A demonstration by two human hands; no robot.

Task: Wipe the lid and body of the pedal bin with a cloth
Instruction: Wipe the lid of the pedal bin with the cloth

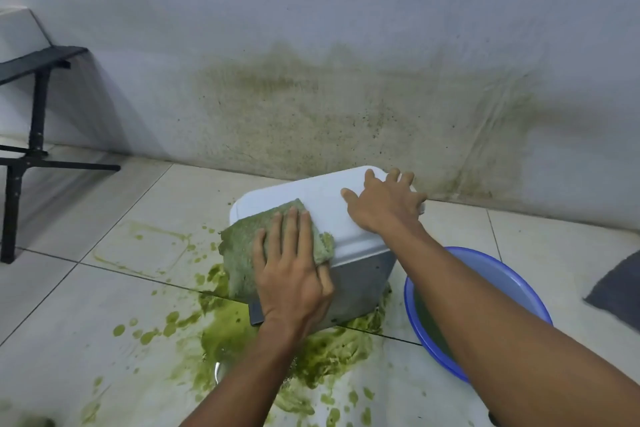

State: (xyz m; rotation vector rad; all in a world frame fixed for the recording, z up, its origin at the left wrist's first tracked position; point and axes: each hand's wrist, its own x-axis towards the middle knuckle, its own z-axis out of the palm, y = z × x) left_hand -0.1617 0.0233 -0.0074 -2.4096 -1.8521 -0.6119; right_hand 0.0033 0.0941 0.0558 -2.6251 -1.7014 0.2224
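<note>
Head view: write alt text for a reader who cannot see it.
The left hand presses a green-stained cloth flat on the near corner of the white lid of a pedal bin, while the right hand rests spread on its far side. Green liquid covers the tiled floor around the bin; a blue basin stands beside it.

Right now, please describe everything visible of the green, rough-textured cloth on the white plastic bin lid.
The green, rough-textured cloth looks like towelling, wet and stained green throughout. It drapes over the near left corner of the white plastic lid and hangs down the grey bin body. The left hand presses on it with straight fingers.
</note>
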